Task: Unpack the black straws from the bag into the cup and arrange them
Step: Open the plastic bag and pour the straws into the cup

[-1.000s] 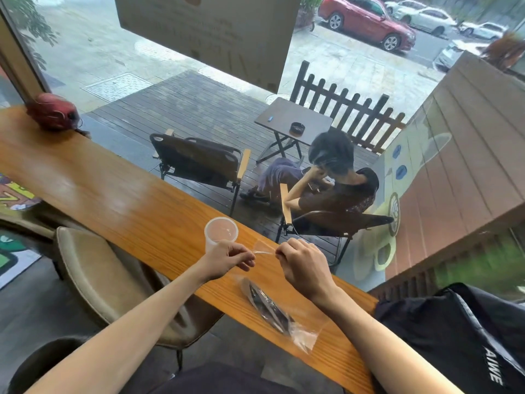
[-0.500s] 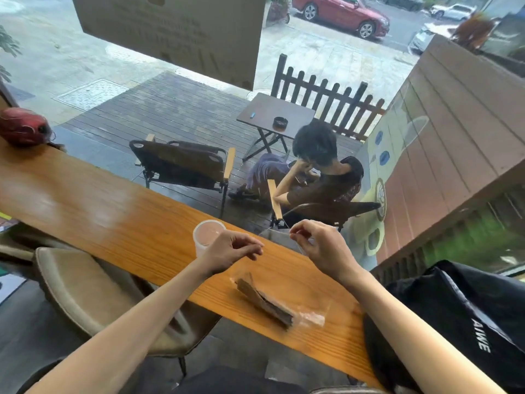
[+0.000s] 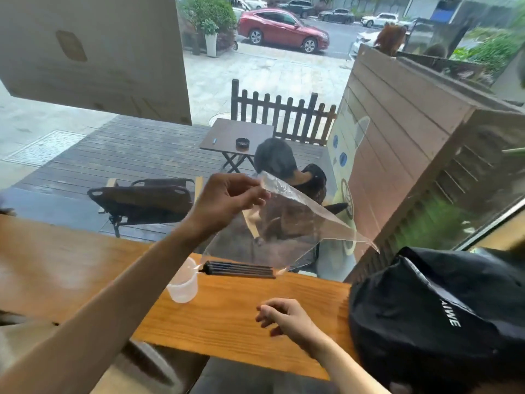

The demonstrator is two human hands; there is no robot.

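My left hand (image 3: 227, 196) is raised above the counter and pinches the top corner of a clear plastic bag (image 3: 287, 223), which hangs open in the air. Several black straws (image 3: 238, 270) lie in a flat bundle along the bag's bottom edge, just above the wooden counter (image 3: 227, 317). A translucent plastic cup (image 3: 184, 284) stands on the counter, partly behind my left forearm, to the left of the straws. My right hand (image 3: 287, 317) hovers low over the counter with loosely curled fingers, holding nothing.
A black bag (image 3: 437, 314) with white lettering lies at the right end of the counter. A window runs along the counter's far edge; outside are chairs, a small table and a seated person. A padded stool (image 3: 25, 339) stands below left.
My left hand has lifted the bag off the counter, with the straws slid to its lower edge. My right hand has let go and dropped toward the counter. The view has tilted up.
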